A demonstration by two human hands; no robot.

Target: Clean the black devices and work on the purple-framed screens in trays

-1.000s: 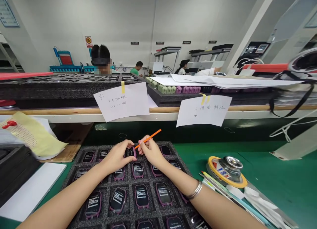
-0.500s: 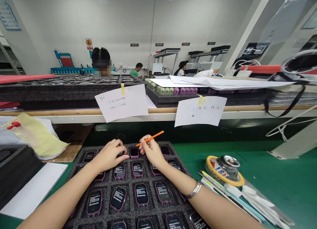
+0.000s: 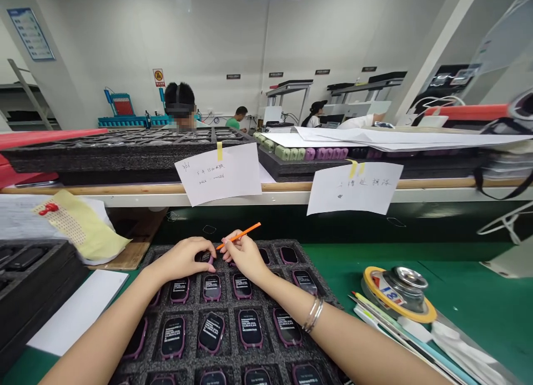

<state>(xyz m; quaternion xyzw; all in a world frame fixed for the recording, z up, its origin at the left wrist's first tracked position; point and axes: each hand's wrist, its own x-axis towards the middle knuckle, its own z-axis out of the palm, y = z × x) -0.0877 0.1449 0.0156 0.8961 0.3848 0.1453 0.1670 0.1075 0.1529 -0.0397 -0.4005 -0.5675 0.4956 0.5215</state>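
While the left hand [image 3: 187, 257] pinches a purple watch [image 3: 205, 257] at the foam tray [image 3: 322, 290]'s back row, the right hand [image 3: 246, 258] grips an orange stick [image 3: 245, 232]. Many watches [image 3: 251, 328] show text; two dark screens [image 3: 288, 255] perhaps remain

pale wall [image 3: 225, 35] | slanted pillar [image 3: 438, 51] | wood-edged shelf [image 3: 287, 187] | green benchtop [image 3: 478, 296]
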